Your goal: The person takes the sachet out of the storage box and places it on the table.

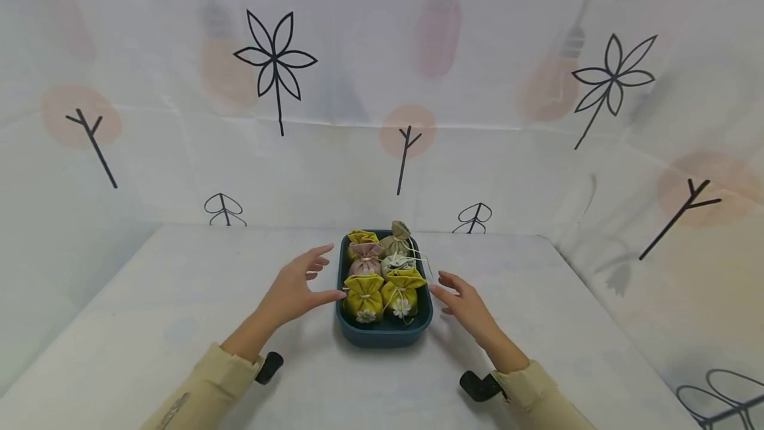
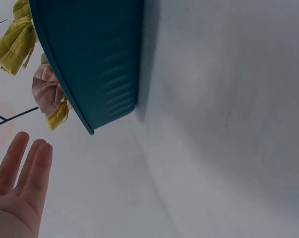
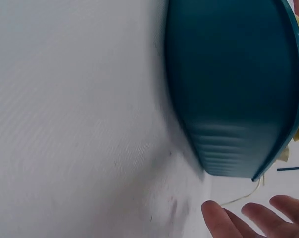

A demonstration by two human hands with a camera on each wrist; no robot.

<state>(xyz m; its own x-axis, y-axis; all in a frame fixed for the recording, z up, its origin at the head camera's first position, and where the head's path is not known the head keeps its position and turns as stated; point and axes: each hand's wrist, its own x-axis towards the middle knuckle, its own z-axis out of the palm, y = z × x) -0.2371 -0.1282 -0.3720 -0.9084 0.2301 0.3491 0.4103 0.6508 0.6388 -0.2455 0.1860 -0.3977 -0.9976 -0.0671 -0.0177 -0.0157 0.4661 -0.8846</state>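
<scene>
Dark teal and rectangular with rounded corners, a deep tray (image 1: 382,338) is set upright on a white table (image 1: 179,310), with six gathered cloth pouches packed inside. With the tray read as a clock face, a mustard-yellow pouch (image 1: 361,237) is seen at eleven, a dusty-pink pouch (image 1: 365,259) at ten, an olive-beige pouch (image 1: 395,242) at one, a pale grey pouch (image 1: 398,262) at two, and flower-trimmed yellow pouches (image 1: 364,296) at seven and five. At nine o'clock, the bare left hand (image 1: 296,288) is held with thumb and fingers spread wide, nothing gripped; whether the rim is touched by its thumb cannot be told. Between three and four, the bare right hand (image 1: 464,304) is held just beside the tray, fingers loosely parted, nothing grasped. Beige sleeves (image 1: 205,383) are worn on both arms.
</scene>
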